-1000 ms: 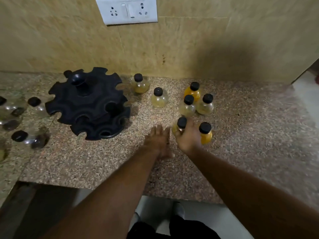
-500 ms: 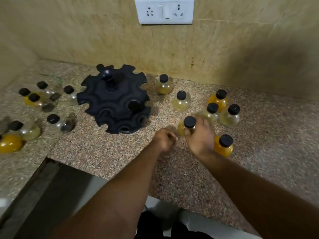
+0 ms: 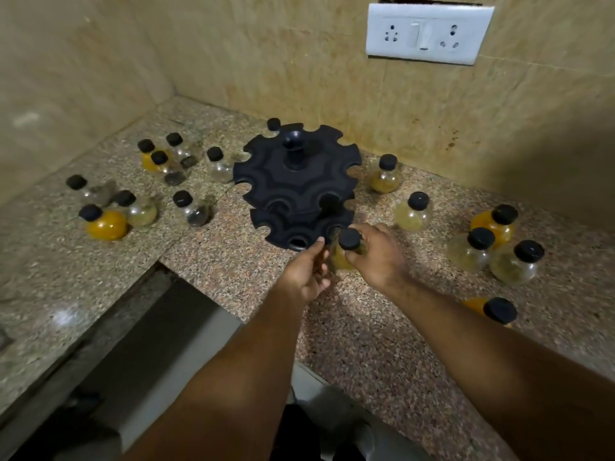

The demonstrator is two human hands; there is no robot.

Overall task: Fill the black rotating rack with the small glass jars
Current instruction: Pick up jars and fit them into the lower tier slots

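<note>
The black rotating rack [image 3: 296, 184] stands on the granite counter, two notched tiers with a centre knob; one black cap shows in a slot at its right side. My right hand [image 3: 376, 257] grips a small glass jar with a black cap [image 3: 348, 241] and yellowish contents, just at the rack's front right edge. My left hand [image 3: 307, 271] is beside it, fingers reaching up to the rack's lower rim and touching the jar's side; whether it holds anything I cannot tell. Several more black-capped jars stand left [image 3: 106, 222] and right [image 3: 414, 212] of the rack.
The counter [image 3: 233, 261] turns an L-shaped corner; its front edge drops off just below my left hand. Tiled walls close the back and left, with a white socket plate [image 3: 427, 33] above. A jar [image 3: 496, 309] sits close behind my right forearm.
My right hand lifted the jar from the right-hand group and carried it left to the rack's front edge. My left hand followed up to the rack. The camera view swung left.
</note>
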